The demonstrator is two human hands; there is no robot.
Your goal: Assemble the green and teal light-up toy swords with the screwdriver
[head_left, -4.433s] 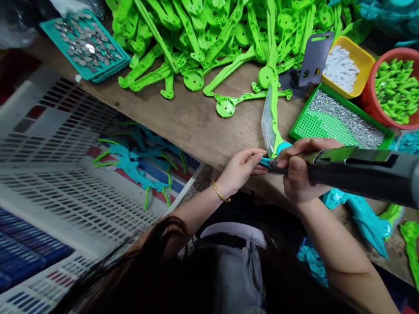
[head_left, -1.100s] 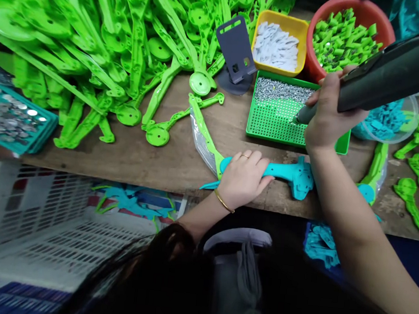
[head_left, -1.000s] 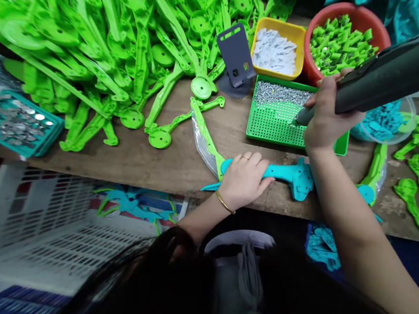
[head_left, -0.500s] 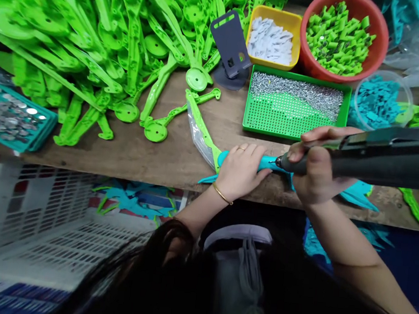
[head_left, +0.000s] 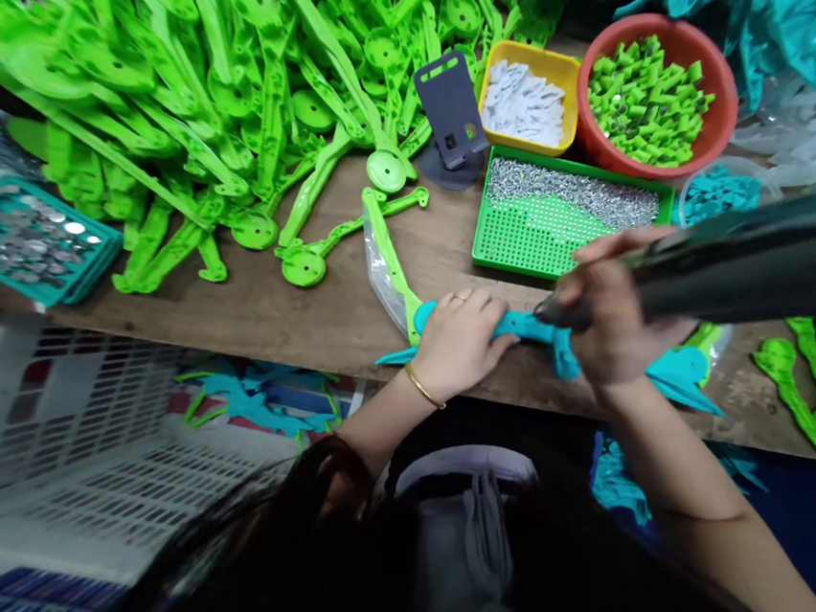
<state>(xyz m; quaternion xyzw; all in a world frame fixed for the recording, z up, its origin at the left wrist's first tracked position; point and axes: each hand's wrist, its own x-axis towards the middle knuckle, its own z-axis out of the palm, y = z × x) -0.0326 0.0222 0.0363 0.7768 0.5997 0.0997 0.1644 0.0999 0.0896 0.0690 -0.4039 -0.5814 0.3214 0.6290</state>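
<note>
My left hand (head_left: 459, 340) is closed over a teal plastic handle piece (head_left: 521, 328) and presses it onto the wooden bench (head_left: 292, 309) near the front edge. A green blade-shaped part in a clear sleeve (head_left: 387, 261) sticks out from the handle's left end. My right hand (head_left: 613, 316) grips a dark electric screwdriver (head_left: 744, 261). Its tip rests on the teal handle just right of my left hand. The right hand and the tool are slightly blurred.
A green tray of small screws (head_left: 553, 219) lies behind my hands, with a yellow tub of white pieces (head_left: 525, 101) and a red bowl of green pieces (head_left: 649, 89) beyond. A heap of green plastic parts (head_left: 206, 75) fills the left. A teal tray of metal discs (head_left: 25, 235) lies far left.
My right hand brought the screwdriver from the green screw tray down to the teal handle. The tip now sits on the handle. My left hand has stayed on the handle.
</note>
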